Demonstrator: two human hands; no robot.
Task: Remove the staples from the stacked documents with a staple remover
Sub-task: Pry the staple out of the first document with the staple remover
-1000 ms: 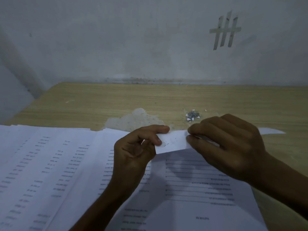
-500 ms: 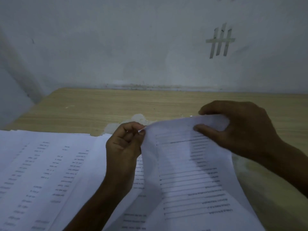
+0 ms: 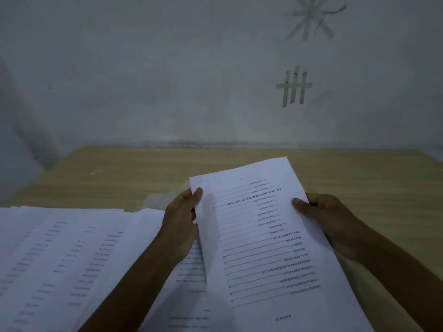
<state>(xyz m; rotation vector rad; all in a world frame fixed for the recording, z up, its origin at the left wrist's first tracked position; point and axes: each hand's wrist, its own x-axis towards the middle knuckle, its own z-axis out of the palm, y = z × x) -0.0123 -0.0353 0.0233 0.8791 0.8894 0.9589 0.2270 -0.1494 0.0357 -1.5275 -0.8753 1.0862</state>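
Observation:
A printed white document (image 3: 261, 236) is lifted off the table, tilted up toward me with its text upside down. My left hand (image 3: 182, 226) grips its left edge, thumb on top near the upper corner. My right hand (image 3: 328, 224) holds its right edge, thumb pressed on the page. More printed sheets (image 3: 191, 279) lie under it on the table. No staple remover is in view, and the small heap of pulled staples is hidden behind the raised page.
A spread of printed documents (image 3: 60, 259) covers the left part of the wooden table (image 3: 124, 173). A worn pale patch (image 3: 158, 200) marks the tabletop behind my left hand. The wall (image 3: 167, 80) stands right behind the table, with tape marks (image 3: 294, 87) on it.
Both hands have lifted the document from the table and turned it up toward me. The folded-over top corner is now flat, and the staple heap has gone out of sight behind the page.

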